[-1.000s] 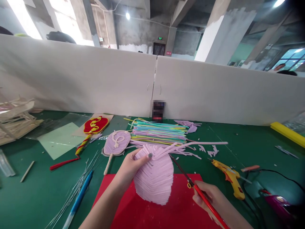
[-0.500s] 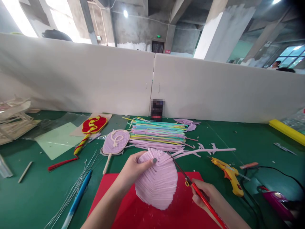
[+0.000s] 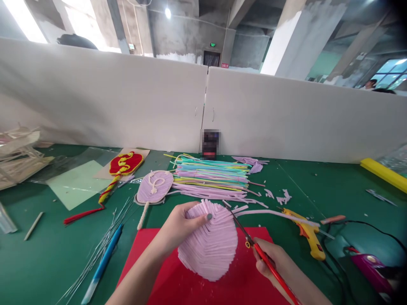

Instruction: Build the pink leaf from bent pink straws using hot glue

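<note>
In my left hand (image 3: 187, 224) is a lilac leaf-shaped piece (image 3: 210, 250) made of slanting fuzzy strips, probably pipe cleaners. The thumb presses on its upper part and the fingers go behind it. My right hand (image 3: 273, 264) is wrapped round red-handled scissors (image 3: 251, 242), whose dark blades point up and left to the piece's upper right edge. A long lilac strip (image 3: 280, 214) runs rightward from near the blade tips, with a short lilac bit (image 3: 240, 209) beside it. Below both hands lies a red board (image 3: 244, 288).
Behind my hands lies a bundle of coloured pipe cleaners (image 3: 210, 178). A lilac fan shape (image 3: 155, 186) and a red-yellow fan (image 3: 125, 164) lie left, above thin wires (image 3: 95, 250) and a blue pen-like tool (image 3: 104, 262). A yellow glue gun (image 3: 305, 233) and purple corded device (image 3: 370, 271) lie right.
The long lilac strip has shifted right and down, its end now over the glue gun. A short bit now lies apart near the blades. Both hands keep their holds.
</note>
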Tool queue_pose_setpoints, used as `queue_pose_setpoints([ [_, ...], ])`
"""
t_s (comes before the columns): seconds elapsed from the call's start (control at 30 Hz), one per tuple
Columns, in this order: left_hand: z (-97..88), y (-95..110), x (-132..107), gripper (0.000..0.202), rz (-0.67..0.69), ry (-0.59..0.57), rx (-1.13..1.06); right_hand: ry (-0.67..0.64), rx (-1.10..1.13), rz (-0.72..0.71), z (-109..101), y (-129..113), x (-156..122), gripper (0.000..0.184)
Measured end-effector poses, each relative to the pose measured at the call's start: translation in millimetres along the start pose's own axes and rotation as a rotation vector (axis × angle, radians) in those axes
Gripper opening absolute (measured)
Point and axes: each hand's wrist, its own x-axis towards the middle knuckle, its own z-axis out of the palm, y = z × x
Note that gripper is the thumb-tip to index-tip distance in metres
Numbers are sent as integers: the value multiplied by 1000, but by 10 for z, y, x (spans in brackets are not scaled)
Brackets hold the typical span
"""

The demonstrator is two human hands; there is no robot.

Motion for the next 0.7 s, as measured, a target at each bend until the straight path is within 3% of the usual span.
queue_pose_setpoints([
  [0.37, 11, 8, 4, 33, -65, -32, -101, -113, -290, -126, -38, 208, 54, 55],
  [0.7, 20, -5, 15, 31, -82, -34, -131, -30, -274, -111, 13, 271, 68, 44],
])
